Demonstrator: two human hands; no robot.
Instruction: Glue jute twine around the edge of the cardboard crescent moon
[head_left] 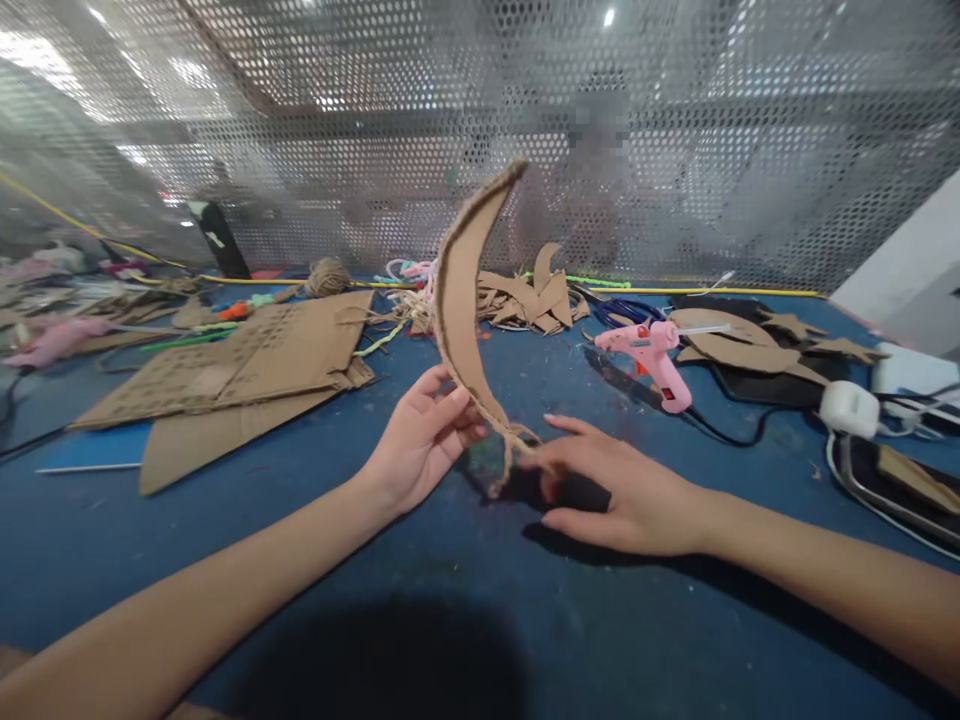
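A cardboard crescent (465, 295) stands upright above the blue table, its outer edge lined with brown twine. My left hand (420, 440) pinches it near the lower end, thumb on the near side. From the bottom tip hang loose twine tails (507, 462). Beside those tails is my right hand (637, 495), palm down with thumb and fingers apart. Its middle fingertips are blurred and reach the twine, but I cannot tell whether they touch it. A pink hot glue gun (646, 352) with a glue stick in its back lies beyond my right hand.
Folded cardboard (262, 350) lies at left, with a twine ball (328, 277) behind it. Cardboard scraps (540, 298) pile up by the perforated metal screen (420, 130). At right are cut cardboard shapes (742, 350), a white plug adapter (849, 408) and black cables.
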